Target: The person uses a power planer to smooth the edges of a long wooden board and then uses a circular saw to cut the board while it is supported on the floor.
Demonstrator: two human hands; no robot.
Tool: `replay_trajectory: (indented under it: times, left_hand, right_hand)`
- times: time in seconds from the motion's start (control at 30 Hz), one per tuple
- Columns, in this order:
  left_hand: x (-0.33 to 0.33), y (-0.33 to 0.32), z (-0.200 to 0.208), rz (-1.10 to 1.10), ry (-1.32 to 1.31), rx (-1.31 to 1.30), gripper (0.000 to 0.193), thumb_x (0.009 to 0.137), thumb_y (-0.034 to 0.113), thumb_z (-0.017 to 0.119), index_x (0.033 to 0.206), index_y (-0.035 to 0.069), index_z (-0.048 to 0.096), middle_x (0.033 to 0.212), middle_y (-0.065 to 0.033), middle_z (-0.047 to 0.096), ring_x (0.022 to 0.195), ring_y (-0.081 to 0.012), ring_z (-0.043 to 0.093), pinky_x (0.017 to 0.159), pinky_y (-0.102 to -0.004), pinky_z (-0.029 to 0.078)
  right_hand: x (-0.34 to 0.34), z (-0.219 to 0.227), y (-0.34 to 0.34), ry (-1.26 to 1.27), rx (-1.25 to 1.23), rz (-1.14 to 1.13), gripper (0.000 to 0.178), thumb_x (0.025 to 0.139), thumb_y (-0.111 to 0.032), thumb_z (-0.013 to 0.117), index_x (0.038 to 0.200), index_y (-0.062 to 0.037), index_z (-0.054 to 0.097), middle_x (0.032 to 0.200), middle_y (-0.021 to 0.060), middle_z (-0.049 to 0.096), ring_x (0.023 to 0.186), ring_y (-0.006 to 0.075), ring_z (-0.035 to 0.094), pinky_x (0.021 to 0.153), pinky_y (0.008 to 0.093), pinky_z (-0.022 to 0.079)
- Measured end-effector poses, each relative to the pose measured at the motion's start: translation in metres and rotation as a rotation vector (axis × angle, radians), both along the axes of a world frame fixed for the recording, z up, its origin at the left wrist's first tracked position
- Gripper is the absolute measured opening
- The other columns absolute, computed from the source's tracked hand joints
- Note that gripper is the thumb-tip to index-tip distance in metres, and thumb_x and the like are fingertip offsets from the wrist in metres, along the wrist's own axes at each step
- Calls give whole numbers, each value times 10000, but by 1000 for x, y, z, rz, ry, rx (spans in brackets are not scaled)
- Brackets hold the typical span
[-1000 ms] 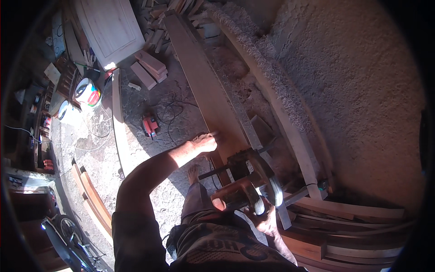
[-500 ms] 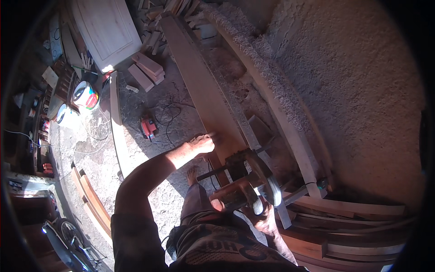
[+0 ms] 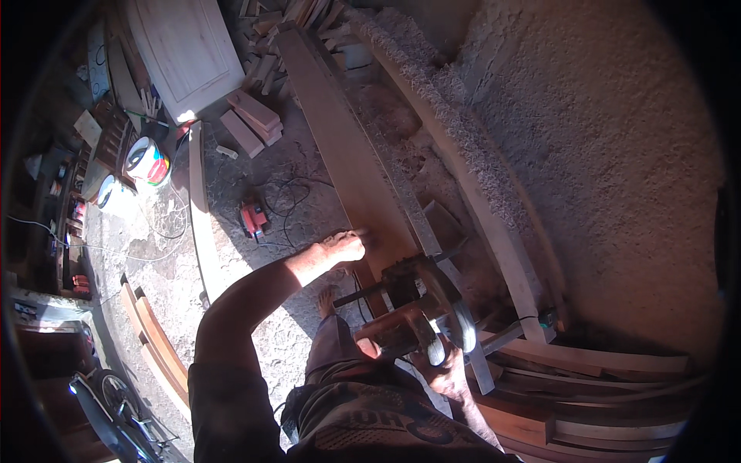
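A long brown wooden board runs from the far wood pile to a dark machine with rounded grey parts, just in front of my body. My left hand is closed at the board's left edge, its fingertips over the wood. Whatever lies inside its curled fingers is too small or hidden to make out. Below the machine, close to its grey rounded end, is my right hand. Its fingers are partly covered by the machine, so their grip does not show.
A red power tool with a black cable lies on the floor at left. Shavings cover a long beam at right. Stacked planks lie at lower right, buckets at left. A pale panel door stands at the back.
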State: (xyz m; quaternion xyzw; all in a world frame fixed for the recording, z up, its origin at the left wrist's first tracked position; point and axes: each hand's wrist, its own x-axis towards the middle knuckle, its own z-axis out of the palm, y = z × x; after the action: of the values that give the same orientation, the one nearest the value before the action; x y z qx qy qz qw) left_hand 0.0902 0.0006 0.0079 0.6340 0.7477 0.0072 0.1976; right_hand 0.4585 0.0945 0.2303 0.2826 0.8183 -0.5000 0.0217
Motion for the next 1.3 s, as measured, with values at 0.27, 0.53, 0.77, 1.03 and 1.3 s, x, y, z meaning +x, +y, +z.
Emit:
replay_trajectory:
  times: [0.27,0.53,0.77,1.03,1.3]
  left_hand:
    - [-6,-12,29,-135,-25,-48,427,885,157,566,1304,104,502,1416,-85,455,1337,-266,439,1123,-353,405]
    - [-16,-11,26,-146,27,-129,662,845,152,582,1488,82,442,1594,-119,366,1461,-274,367,1224,-342,299]
    - [-31,-7,55,-89,330,328,654,697,254,813,1268,-21,651,1563,-212,348,1443,-374,326,1176,-550,319]
    - [-67,-11,-6,35,707,658,1023,417,469,916,1281,-11,651,1644,-191,201,1519,-436,146,1225,-653,59]
    - [-52,12,63,-4,521,-110,658,875,261,555,1497,76,444,1576,-163,369,1482,-375,297,1253,-582,88]
  right_hand:
    - [-8,-4,0,42,-29,10,354,822,-183,753,1093,14,641,848,142,700,749,246,681,699,384,530]
    - [-20,-1,1,72,-55,25,405,825,-162,776,1160,8,624,894,144,727,796,219,710,724,350,555]
    - [-32,-4,4,92,-58,17,373,823,-142,775,1129,19,634,865,129,718,768,184,698,700,331,551]
    - [-50,-3,1,166,-39,24,355,823,-158,763,1110,11,642,804,128,702,714,202,693,663,343,548]
    - [-59,-11,8,186,41,26,366,810,-184,763,1099,9,648,769,140,686,664,240,675,626,369,539]
